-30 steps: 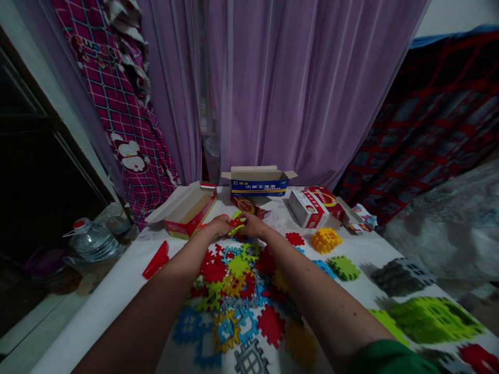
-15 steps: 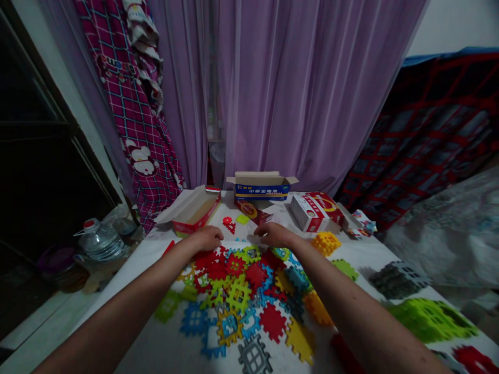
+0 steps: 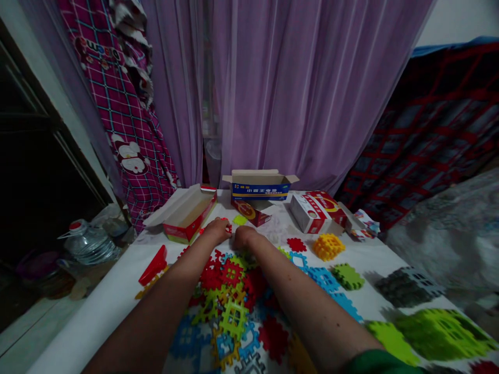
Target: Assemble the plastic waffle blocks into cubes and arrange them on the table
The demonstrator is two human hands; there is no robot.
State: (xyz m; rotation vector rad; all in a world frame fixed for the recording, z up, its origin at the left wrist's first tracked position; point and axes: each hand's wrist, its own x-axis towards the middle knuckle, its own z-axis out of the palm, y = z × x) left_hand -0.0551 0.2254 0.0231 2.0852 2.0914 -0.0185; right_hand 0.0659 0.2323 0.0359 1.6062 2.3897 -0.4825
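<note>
Both my hands reach close together past the heap of plastic pieces (image 3: 211, 278): the left hand (image 3: 218, 229) bends its fingers beside a bit of red plastic (image 3: 229, 228), and the right hand (image 3: 245, 236) rounds its knuckles just next to it, fingertips hidden. I cannot tell whether either one is holding something. Near them lies a small lime piece (image 3: 239, 220).

The heap spreads between my forearms on the white table covering (image 3: 97, 311). Its pieces are thin and flat with square-toothed edges, some solid, some cut through like window frames; a lime window piece (image 3: 234, 318) lies on top, crossed by bars. Left of my left forearm, a smooth red wedge (image 3: 153, 265) lies tilted.

Beyond my right forearm sit a flat, notched red piece (image 3: 296, 244), a chunky yellow lattice block (image 3: 328, 246) and a ridged dark grey block (image 3: 409, 286). Thin cardboard makes up the long red box (image 3: 176, 232), its flap splayed, and the blue box (image 3: 260, 191), before a softly pleated purple curtain (image 3: 265, 93).
</note>
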